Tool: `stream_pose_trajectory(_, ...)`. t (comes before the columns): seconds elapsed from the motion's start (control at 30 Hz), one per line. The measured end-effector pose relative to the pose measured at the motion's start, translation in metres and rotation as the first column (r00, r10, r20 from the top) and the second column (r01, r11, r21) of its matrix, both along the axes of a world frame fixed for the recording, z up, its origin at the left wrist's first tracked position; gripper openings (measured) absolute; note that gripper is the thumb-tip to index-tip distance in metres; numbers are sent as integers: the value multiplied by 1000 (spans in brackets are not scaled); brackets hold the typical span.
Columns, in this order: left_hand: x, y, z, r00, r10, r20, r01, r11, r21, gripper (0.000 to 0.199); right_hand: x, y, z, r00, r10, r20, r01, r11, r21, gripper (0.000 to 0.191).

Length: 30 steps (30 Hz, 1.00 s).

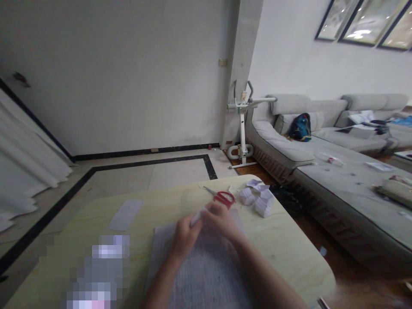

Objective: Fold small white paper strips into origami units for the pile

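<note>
Both hands are brought together over the middle of the table. My left hand (186, 235) is closed around a small white piece of paper (196, 218), which shows between thumb and fingers. Against the same piece, my right hand (220, 219) has its fingers bent and pressed on it; some blur hides the fingertips. Beneath both forearms lies a large sheet covered in lines or writing (202, 274). Just beyond my right hand rest red-handled scissors (225, 198), blades pointing left. Several folded white paper pieces (264, 207) sit to their right.
A blank white slip (126, 214) lies on the pale wooden table (289, 253) at left, near a pixelated patch. Right of the table stands a grey sofa (334, 180) with a blue backpack (301, 127). A white exercise machine (242, 128) stands by the wall.
</note>
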State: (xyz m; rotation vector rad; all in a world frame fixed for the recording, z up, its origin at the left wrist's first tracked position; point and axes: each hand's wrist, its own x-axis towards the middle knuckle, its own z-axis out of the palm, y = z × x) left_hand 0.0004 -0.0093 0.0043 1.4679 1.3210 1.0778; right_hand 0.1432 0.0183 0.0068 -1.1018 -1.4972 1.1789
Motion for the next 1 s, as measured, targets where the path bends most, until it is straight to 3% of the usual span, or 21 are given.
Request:
stream_pose_trajectory(0.3,2,0,2,998,7,67,-10,999,45,27,1,-1,7,999,-5,-50,4,1000,-13,22)
stream_pose_trajectory(0.53,0,1,2,997,41,69,-42,999,21,26,-2,-1,0,999,-35,17,35,999,24,18)
stream_pose_trajectory(0.83,-1,1,1,998,46,-36,-43,995,92,25,-1,0,-3,995,-10,101,2,997,81,20)
stream_pose_trajectory(1.0,-2,2,-1,998,60,-10,-59,997,56,28,0,0,-5,997,-9,80,3,998,69,22)
